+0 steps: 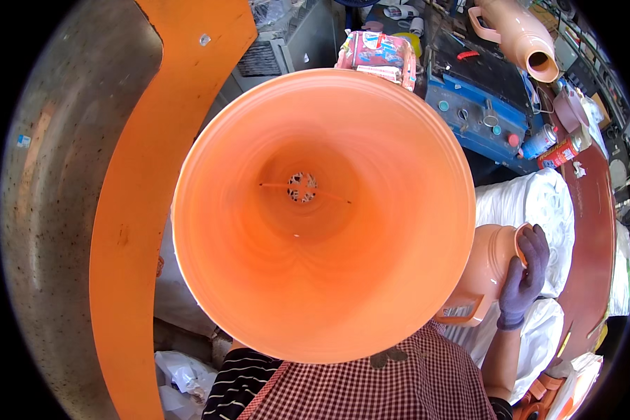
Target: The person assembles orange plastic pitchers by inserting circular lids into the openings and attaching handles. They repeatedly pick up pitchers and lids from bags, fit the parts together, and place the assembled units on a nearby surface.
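A wide, round orange plastic vessel fills the middle, its open mouth facing up. Inside it tapers to a bottom with a ring of small openings, crossed by a thin line. My right hand, in a grey-purple glove, is closed over the rim of a peach plastic jug shell with a side handle. The shell lies tilted just right of the orange vessel, which covers part of it. My left hand is hidden behind the vessel; only a striped sleeve shows at the lower left.
A curved orange panel and a large grey metal surface stand at left. White wrapped bundles lie at right, beside a reddish-brown table. Far right, another peach jug lies near a blue machine and spray cans.
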A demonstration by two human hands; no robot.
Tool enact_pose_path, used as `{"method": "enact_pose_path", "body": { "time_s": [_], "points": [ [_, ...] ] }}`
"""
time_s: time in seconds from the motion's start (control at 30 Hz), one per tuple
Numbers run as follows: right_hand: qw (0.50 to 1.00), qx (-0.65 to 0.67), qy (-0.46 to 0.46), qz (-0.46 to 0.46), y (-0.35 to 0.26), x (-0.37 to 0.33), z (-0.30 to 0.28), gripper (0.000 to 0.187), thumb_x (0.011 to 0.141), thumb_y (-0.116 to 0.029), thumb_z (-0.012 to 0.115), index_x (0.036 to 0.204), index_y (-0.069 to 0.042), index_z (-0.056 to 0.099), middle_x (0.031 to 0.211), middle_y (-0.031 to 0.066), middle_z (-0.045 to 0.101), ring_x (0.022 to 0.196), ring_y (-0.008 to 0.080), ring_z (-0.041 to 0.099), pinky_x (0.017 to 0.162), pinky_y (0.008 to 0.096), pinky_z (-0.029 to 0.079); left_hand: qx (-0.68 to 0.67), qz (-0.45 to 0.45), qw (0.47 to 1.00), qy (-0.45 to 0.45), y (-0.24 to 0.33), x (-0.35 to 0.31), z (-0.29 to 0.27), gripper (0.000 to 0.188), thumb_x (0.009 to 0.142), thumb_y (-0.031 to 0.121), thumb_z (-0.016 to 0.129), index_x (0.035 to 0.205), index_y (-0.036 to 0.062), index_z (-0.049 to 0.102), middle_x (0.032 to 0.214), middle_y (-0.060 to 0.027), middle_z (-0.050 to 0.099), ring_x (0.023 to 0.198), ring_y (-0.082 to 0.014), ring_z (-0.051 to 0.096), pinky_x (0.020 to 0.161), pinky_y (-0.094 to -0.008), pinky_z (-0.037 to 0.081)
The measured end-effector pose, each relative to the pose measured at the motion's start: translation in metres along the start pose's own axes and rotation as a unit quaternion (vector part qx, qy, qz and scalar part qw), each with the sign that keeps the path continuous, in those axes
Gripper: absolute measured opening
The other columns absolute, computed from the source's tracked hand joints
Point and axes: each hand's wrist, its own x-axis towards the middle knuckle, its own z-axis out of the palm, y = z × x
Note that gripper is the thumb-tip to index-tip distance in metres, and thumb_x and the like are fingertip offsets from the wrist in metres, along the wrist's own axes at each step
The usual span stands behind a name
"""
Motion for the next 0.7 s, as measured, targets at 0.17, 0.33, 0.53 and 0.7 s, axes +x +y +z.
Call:
{"method": "enact_pose_path", "body": {
  "time_s": [0.17,0.33,0.53,0.7],
  "points": [
    [1.0,-0.002,-0.01,-0.007,-0.003,0.004,0.002,0.03,0.083,-0.004,0.054,0.11,0.001,0.065,0.122,0.0186,0.062,0.125,0.0399,0.051,0.109,0.0487,0.037,-0.018,0.025,0.999,-0.019,0.005,0.009,0.008,0.036,0.09,0.025,0.068,0.12,0.0069,0.059,0.11,-0.007,0.061,0.118,-0.0265,0.057,0.11,-0.0448,0.039],
    [1.0,-0.011,-0.014,-0.015,-0.007,0.006,0.003,0.031,0.082,-0.003,0.054,0.11,0.001,0.065,0.12,0.0186,0.063,0.125,0.04,0.052,0.109,0.0483,0.037,-0.03,0.059,0.996,-0.052,0.013,0.016,0.019,0.035,0.091,0.026,0.067,0.12,0.0076,0.06,0.109,-0.0062,0.061,0.118,-0.0265,0.057,0.11,-0.045,0.039],
    [1.0,-0.006,-0.009,-0.004,-0.011,0.007,0.005,0.029,0.082,-0.004,0.055,0.108,0.0,0.066,0.12,0.0186,0.063,0.125,0.0396,0.051,0.109,0.0485,0.037,-0.05,0.122,0.983,-0.13,0.029,0.025,0.041,0.034,0.091,0.026,0.067,0.12,0.0084,0.06,0.107,-0.0053,0.062,0.119,-0.0265,0.057,0.111,-0.0453,0.038],
    [1.0,0.005,-0.001,0.001,-0.009,0.003,0.003,0.029,0.081,-0.004,0.055,0.108,0.0,0.066,0.121,0.0187,0.063,0.125,0.0395,0.051,0.109,0.0486,0.037,-0.084,0.184,0.949,-0.241,0.042,0.033,0.066,0.033,0.092,0.026,0.066,0.12,0.0091,0.061,0.105,-0.0045,0.062,0.119,-0.0265,0.057,0.111,-0.0456,0.038]
  ]
}}
